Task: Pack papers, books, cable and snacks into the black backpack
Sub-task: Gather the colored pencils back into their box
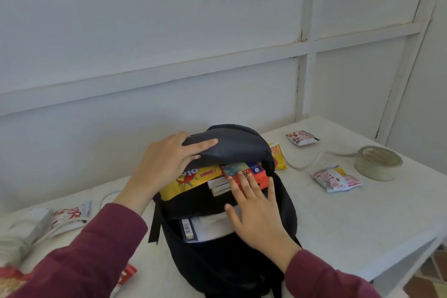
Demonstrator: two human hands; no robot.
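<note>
At the far left of the table [362, 213] a red-and-white snack packet [70, 216] lies well apart from the black backpack [229, 261], which stands open in the middle. The left hand [167, 164] grips the backpack's top flap [232, 145], fingers curled round its edge, holding the mouth wide. Inside, a yellow snack bag [188, 181] sits at the left of the main compartment with a red book [251, 173] beside it. Papers [208, 227] stand in the nearer pocket. The right hand [256, 210] lies flat against the book's near edge, fingers straight and spread, holding nothing; I'd judge it is pressing the book down.

Right of the bag, a white cable [304, 163] runs across the table from behind the backpack toward a tape roll [378, 162]. A second snack packet [335, 179] lies just this side of it. All that is on the right hand's side, and that hand is the free one. I'd expect the next reach to go rightward, taking the cable across its length.
</note>
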